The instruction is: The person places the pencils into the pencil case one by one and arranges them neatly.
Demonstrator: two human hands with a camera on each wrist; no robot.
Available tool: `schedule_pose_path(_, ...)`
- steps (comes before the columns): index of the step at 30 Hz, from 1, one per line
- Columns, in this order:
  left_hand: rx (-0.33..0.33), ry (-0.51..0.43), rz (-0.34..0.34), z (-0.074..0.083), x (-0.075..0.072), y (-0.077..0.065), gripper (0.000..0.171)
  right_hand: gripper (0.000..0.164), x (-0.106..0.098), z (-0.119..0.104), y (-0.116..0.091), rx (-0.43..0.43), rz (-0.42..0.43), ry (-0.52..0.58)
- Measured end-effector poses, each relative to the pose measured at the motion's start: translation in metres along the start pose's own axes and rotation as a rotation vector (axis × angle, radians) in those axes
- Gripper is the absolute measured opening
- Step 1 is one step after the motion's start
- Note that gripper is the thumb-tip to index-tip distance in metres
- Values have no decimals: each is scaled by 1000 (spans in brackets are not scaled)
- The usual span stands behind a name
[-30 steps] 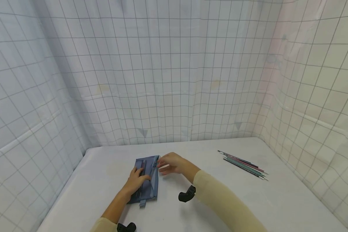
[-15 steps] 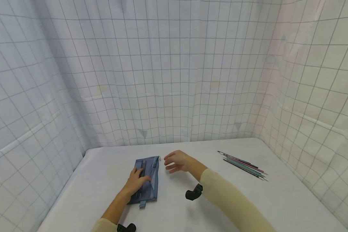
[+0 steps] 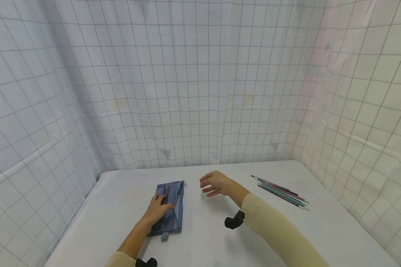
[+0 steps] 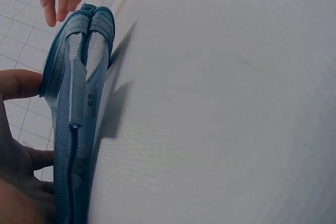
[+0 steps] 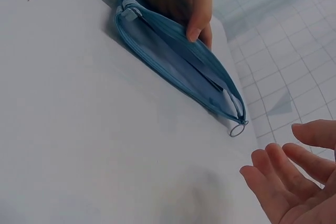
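Note:
A blue zippered pouch (image 3: 178, 207) lies on the white table, with slim dark sticks (image 3: 165, 193) showing along its face. My left hand (image 3: 155, 212) rests on it, fingers spread across the upper side. In the right wrist view that hand's thumb (image 5: 197, 27) presses near the zipper edge, and the pouch's mouth (image 5: 173, 66) gapes between its zipper sides. A metal ring (image 5: 238, 129) hangs at the pouch's far corner. My right hand (image 3: 216, 183) hovers to the right of the pouch, fingers loosely bent and holding nothing.
Several slim pencil-like sticks (image 3: 280, 192), dark, red and green with pale ends, lie in a loose bundle at the table's right. White grid-patterned curtains (image 3: 200, 92) enclose the table at the back and both sides.
My right hand has drawn away from the pouch's zipper edge, moving right and slightly up in the head view. The left hand stays on the pouch.

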State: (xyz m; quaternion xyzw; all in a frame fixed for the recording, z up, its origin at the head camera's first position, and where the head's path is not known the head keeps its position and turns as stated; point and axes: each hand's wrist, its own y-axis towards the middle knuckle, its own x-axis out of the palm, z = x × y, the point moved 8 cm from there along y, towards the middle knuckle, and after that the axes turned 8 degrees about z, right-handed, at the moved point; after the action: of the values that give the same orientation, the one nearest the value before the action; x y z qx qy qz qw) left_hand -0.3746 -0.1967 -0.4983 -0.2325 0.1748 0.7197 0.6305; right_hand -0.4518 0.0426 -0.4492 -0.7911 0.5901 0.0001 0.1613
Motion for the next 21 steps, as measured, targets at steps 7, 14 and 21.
schedule_pose_path(7,0,-4,-3,-4,3,0,88,41,-23,12,-2,0,26,-21)
schedule_pose_path(14,4,-17,-6,-4,3,-1,87,43,-49,23,-3,13,81,-48)
schedule_pose_path(21,8,-8,3,-5,3,1,86,44,-69,27,-6,3,99,-64)
